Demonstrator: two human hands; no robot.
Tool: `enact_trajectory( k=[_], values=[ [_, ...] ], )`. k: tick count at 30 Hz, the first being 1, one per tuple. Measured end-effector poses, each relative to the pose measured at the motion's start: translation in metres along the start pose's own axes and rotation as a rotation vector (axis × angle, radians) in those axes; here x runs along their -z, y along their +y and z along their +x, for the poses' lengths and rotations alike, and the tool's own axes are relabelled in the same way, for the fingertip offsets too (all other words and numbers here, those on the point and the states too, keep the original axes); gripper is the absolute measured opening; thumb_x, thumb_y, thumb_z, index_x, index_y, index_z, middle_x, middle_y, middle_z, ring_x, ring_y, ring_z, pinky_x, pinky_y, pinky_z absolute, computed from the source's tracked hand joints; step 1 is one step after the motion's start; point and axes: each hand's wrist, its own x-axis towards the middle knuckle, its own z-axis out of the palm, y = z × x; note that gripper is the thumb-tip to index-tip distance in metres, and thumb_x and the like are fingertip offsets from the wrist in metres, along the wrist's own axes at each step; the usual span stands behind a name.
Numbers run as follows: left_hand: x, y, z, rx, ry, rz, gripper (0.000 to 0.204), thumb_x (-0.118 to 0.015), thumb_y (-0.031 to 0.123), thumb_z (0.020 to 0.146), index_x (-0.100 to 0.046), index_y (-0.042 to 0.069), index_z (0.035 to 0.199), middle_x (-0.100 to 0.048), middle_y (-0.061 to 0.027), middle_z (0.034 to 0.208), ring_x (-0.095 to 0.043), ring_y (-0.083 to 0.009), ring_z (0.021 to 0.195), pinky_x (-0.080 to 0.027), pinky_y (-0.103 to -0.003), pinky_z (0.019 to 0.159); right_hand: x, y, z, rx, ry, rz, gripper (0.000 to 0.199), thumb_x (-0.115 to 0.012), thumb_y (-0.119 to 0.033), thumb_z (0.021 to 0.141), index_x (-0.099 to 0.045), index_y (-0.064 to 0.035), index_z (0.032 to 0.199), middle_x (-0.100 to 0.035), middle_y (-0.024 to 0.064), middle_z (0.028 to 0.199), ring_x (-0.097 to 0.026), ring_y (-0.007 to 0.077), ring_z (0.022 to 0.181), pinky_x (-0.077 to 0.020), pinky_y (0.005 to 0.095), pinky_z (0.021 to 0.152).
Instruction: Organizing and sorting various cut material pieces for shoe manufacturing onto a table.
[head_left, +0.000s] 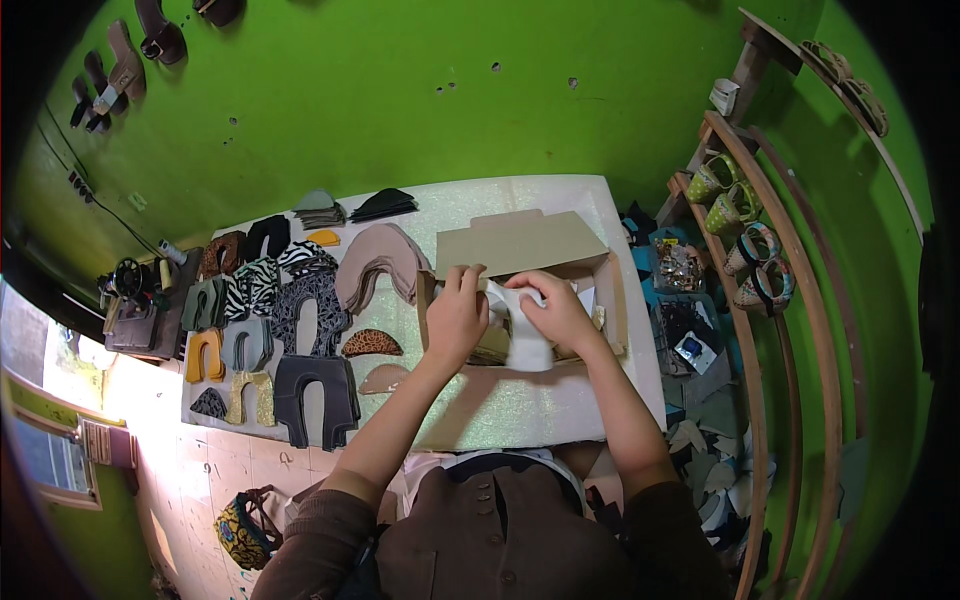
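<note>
Both hands are over an open cardboard box (pixel 520 243) on the table. A white, soft-looking curved piece (pixel 530 345) hangs between them, its lower end over the box's near side. My right hand (pixel 556 312) is closed on its upper part, thumb in front. My left hand (pixel 458 315) is closed at the piece's left upper edge, its fingertips partly hidden. Inside the box, some pale contents show only in part. Just left of the box lies a stack of beige U-shaped shoe-upper pieces (pixel 377 262), with a leopard-print half-moon piece (pixel 372 343) below it.
More cut pieces, such as dark grey U-shapes (pixel 316 385) and zebra-print ones (pixel 251 288), cover the pale table's (pixel 550 425) left half. A sewing machine (pixel 130 285) stands at far left. Wooden racks (pixel 775 330) with shoes and bins of scraps (pixel 685 335) line the right.
</note>
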Motion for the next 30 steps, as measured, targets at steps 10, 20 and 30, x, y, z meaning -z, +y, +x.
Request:
enact_trajectory(
  k=[10,20,30],
  values=[
    [0.002,0.007,0.004,0.141,-0.068,-0.431,0.051,-0.054,-0.004,0.069,-0.043,0.006,0.118,-0.044,-0.0164,0.11,-0.057,-0.029,0.093,-0.048,-0.033,0.074,-0.005,0.005,-0.002,-0.124,-0.057,0.139,0.018,-0.061,-0.01,0.079,-0.059,0.0003,0.094,-0.061,0.0053,0.08,-0.053,0.0099,0.07,-0.0443,0.0246,0.066],
    [0.008,0.006,-0.003,0.022,-0.272,-0.559,0.055,-0.06,0.015,0.077,-0.039,-0.001,0.125,-0.055,-0.0215,0.108,-0.056,-0.0306,0.1,-0.043,-0.033,0.085,-0.016,0.002,0.002,-0.151,-0.023,0.3,0.02,-0.061,-0.011,0.08,-0.059,0.0001,0.096,-0.06,0.0099,0.092,-0.057,0.0162,0.087,-0.0461,0.0298,0.077],
    [0.015,-0.034,-0.01,0.399,-0.399,-1.179,0.034,-0.042,0.005,0.082,-0.047,-0.001,0.115,-0.059,-0.0079,0.097,-0.055,-0.0126,0.083,-0.044,-0.025,0.076,-0.024,0.014,0.005,0.062,0.012,-0.126,0.067,-0.068,-0.025,0.075,-0.035,-0.0119,0.131,-0.038,0.0147,0.126,-0.033,0.0296,0.121,-0.0278,0.0369,0.101]
  ],
)
